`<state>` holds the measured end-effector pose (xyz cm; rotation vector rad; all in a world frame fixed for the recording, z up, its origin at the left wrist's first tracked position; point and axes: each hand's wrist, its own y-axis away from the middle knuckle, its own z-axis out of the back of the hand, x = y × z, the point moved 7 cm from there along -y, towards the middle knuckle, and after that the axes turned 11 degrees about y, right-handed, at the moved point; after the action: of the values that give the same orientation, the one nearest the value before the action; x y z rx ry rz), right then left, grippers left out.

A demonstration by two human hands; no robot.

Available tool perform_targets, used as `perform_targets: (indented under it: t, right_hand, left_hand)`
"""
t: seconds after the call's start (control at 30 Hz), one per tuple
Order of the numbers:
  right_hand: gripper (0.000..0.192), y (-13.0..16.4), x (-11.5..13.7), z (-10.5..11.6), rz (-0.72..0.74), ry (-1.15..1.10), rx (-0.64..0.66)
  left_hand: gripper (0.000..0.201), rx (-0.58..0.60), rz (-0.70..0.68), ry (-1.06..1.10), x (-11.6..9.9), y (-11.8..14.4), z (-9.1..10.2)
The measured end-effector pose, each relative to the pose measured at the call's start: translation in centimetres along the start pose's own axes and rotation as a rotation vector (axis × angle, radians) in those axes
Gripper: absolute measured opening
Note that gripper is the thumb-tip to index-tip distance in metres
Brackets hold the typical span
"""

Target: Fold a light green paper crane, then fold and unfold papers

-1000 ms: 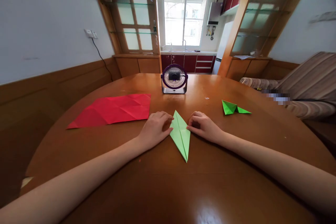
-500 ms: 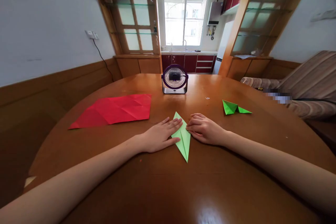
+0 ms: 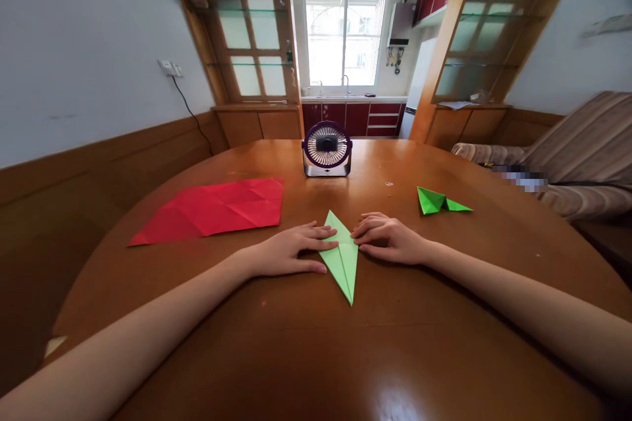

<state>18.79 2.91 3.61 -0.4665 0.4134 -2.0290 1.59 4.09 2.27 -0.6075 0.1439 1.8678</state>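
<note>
A light green sheet of origami paper [image 3: 344,263], folded into a long kite-like diamond with a crease down its middle, lies flat on the table. My left hand [image 3: 291,248] is open, its fingers stretched over the paper's left edge and the thumb resting on the wood beside it. At the paper's right corner, my right hand [image 3: 388,239] has its fingers drawn together and pinches the edge. The fingertips hide part of that corner.
On the brown round table [image 3: 316,368], a creased red paper [image 3: 222,207] lies to the left. A darker green folded paper [image 3: 437,200] is at the right. A small purple desk fan [image 3: 326,148] stands at the back, and a striped sofa [image 3: 587,145] is beyond the right edge.
My left hand has slid a little to the left, its thumb coming off the paper, so more of the paper shows. My right hand stays at the right corner.
</note>
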Motion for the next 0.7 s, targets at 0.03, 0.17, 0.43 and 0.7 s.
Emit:
perform_targets:
  t: [0.03,0.17,0.43,0.7]
  right_hand:
    - [0.015,-0.1,0.1,0.0,-0.013,0.003,0.000]
    - [0.017,-0.4,1.3,0.1,-0.069,0.074,-0.023]
    - [0.042,-1.2,4.4,-0.2,-0.077,0.193,0.044]
    - [0.017,-0.6,3.9,-0.9,0.001,0.364,0.107]
  left_hand:
    - [0.045,-0.030,-0.025,-0.015,-0.1,0.0,0.2]
    - [0.035,-0.088,-0.107,-0.163,-0.9,-0.1,0.3]
    - [0.035,-0.198,-0.068,-0.460,-1.9,-0.7,0.4]
    - [0.031,-0.212,-0.127,-0.347,-2.5,-0.3,0.9]
